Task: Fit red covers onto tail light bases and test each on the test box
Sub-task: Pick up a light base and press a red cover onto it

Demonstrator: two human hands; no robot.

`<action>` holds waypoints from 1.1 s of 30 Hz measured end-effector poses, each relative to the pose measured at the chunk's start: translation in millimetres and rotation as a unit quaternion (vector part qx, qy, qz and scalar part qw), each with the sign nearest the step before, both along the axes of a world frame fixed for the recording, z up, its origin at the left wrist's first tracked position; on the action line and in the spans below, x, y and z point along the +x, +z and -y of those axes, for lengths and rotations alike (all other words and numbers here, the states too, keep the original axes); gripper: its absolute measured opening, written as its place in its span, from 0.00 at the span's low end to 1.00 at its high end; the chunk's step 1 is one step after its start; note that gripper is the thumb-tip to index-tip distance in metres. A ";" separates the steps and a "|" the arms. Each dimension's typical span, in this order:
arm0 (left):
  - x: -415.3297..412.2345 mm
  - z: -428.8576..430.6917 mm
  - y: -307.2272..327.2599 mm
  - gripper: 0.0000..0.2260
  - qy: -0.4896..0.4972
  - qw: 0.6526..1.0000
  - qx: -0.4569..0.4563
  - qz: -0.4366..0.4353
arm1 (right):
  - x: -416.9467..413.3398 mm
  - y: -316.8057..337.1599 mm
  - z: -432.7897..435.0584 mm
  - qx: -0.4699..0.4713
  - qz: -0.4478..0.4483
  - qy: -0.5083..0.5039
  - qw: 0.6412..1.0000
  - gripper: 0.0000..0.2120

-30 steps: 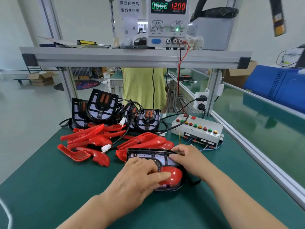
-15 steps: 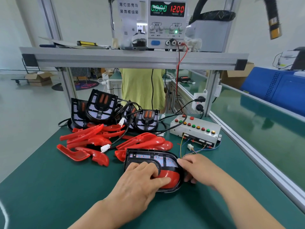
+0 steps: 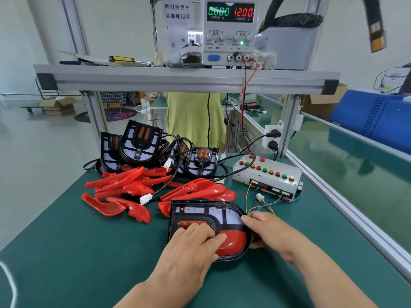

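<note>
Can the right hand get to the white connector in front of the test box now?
Probably yes. The white connector lies on the mat just beyond the right hand, nothing between them; it must first release the tail light base.

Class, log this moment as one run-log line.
step: fitting | left hand: presses red cover onto base | right hand: grips base edge | test box: untouched

Left hand, right hand on tail light base
</note>
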State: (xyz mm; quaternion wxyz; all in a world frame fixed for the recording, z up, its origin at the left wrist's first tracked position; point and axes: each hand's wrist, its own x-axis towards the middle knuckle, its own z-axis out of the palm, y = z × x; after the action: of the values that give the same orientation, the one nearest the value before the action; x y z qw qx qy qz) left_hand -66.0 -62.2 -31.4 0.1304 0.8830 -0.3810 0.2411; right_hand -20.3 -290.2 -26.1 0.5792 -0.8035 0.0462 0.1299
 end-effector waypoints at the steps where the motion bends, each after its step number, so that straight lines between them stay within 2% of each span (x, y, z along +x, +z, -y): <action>1: 0.1 0.0 -1.6 0.23 0.000 1.000 -0.005 0.001 | -0.3 0.3 0.2 -0.012 0.000 0.003 1.000 0.11; 4: 1.1 -0.8 -5.6 0.23 -0.003 1.000 -0.015 0.005 | -0.7 3.6 1.4 -0.073 0.001 0.029 0.997 0.11; 6: 2.4 -1.9 -7.0 0.23 -0.006 1.000 -0.019 0.002 | 0.1 6.9 1.7 -0.080 -0.006 0.050 0.995 0.11; 13: 1.8 -1.5 -6.1 0.22 -0.004 0.999 -0.028 -0.014 | 4.2 10.5 1.9 -0.004 -0.054 0.064 0.996 0.13; 29: 6.6 0.4 -9.7 0.24 -0.014 0.998 -0.054 -0.004 | 6.2 6.7 4.5 0.012 -0.068 0.091 0.993 0.13; 31: 7.1 0.4 -10.2 0.23 -0.010 0.999 -0.054 -0.003 | 4.8 9.7 3.6 0.019 -0.072 0.099 0.992 0.14; 33: 7.9 0.1 -11.6 0.23 -0.009 0.998 -0.057 -0.001 | 2.0 14.0 2.8 0.014 -0.070 0.118 0.990 0.21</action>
State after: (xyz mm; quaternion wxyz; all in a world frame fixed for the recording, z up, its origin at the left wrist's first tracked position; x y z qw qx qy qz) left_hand -58.0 -62.3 -42.9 0.1827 0.8710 -0.3745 0.2602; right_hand -18.3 -293.0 -12.1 0.5664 -0.7840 -0.0100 0.2540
